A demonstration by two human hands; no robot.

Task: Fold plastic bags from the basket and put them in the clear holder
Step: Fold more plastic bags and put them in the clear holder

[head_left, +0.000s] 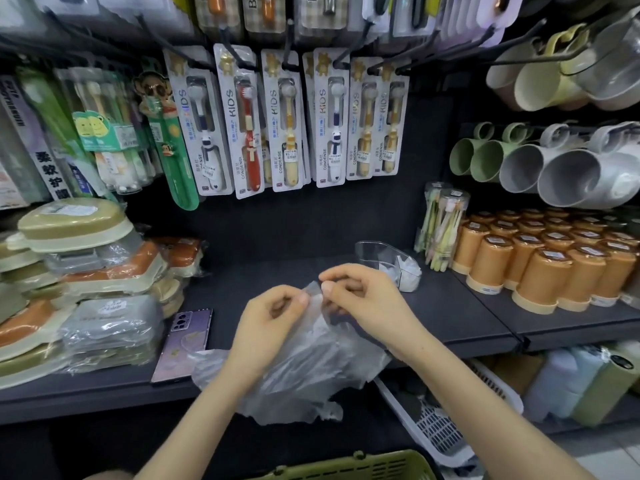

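The left hand (pixel 273 318) and right hand (pixel 362 294) are pinching the top edge of 1 plastic bag (pixel 311 368), hanging beneath them. The clear holder (pixel 375 249) is sitting just beyond the right hand.

Bright, even shop light from above, soft shadow below the dark shelf (pixel 450 317), sheen on the plastic bag (pixel 311 362) and wrapped boxes (pixel 110 327) at left, edges bowed by wide lens, top packs (pixel 263 12) blurred.

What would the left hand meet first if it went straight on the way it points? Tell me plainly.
Probably the right hand, just ahead of the left hand; both pinch the thin clear plastic bag. The clear plastic holder stands further back; depth unclear.
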